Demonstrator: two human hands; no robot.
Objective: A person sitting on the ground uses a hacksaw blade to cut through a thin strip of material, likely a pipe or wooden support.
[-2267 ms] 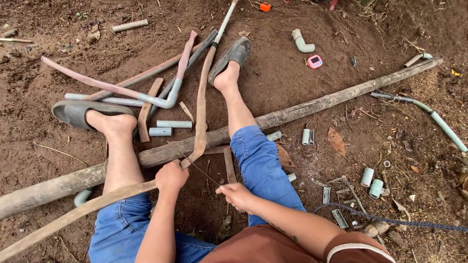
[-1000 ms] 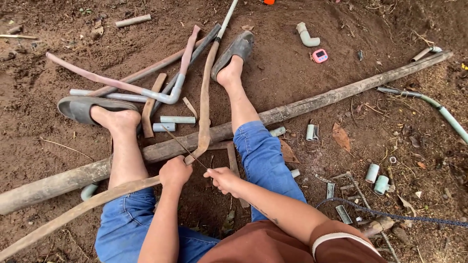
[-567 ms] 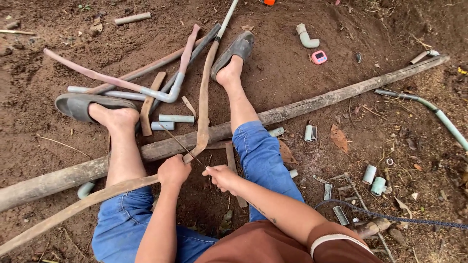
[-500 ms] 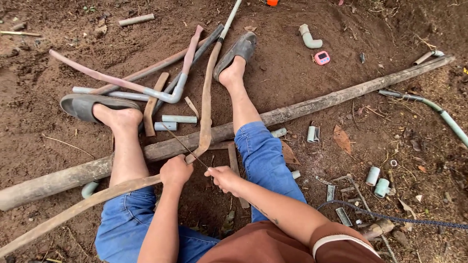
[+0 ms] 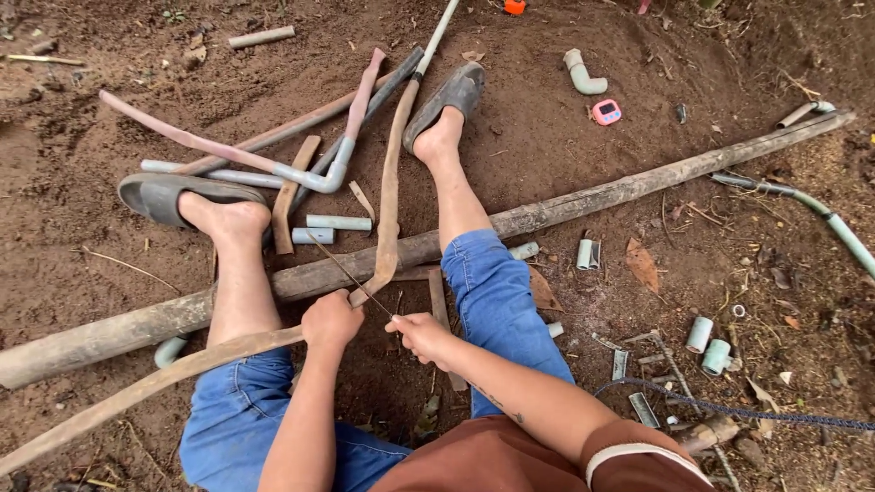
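I sit on bare earth with both legs stretched over a long wooden pole. My left hand grips a long brown flattened strip at its bend, where one part runs up between my feet and the other runs down to the lower left. My right hand is closed on a thin dark blade that slants up-left across the strip just above my left hand. Both hands are close together between my knees.
Grey sandals are on my feet. Bent pink and pale blue pipes lie past my left foot. Short pipe offcuts, an elbow fitting, a small pink timer and a green hose lie to the right.
My right hand has moved up and left, from beside my right knee to next to my left hand, bringing the thin blade onto the strip. My left hand has kept its grip.
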